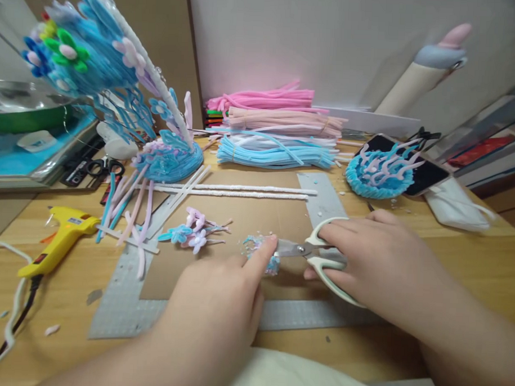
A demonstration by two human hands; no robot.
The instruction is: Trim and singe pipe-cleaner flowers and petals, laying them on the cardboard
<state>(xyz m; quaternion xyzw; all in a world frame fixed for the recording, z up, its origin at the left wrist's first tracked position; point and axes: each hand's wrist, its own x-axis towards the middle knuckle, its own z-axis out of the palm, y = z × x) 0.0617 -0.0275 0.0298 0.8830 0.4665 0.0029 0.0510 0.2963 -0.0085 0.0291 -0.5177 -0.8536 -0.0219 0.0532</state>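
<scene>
"Two hands on my feed; how do they stand?"

"I have the left hand (220,290) with its index finger stretched to a small heap of blue and lilac bits (252,244), lying on cardboard (261,210). Its thumb is hidden, so I cannot tell whether it pinches anything. The right hand (382,259) is closed around the pale handles of the scissors (303,250), their blades pointing left to that fingertip."

"Any writing?"

"The label (76,219) on the yellow glue gun (64,237) is too small for me, and the white lettering on a black box (76,174) is blurred."

"Surface and room?"

"A brown board (165,38) stands behind a blue flowered craft piece (105,64). I see a grey mat (126,312) under the cardboard, bundled fuzzy stems (276,152) along a pale wall (351,44), then a round blue piece (374,180) beside a phone (431,170), all on a wooden counter (485,260)."
</scene>
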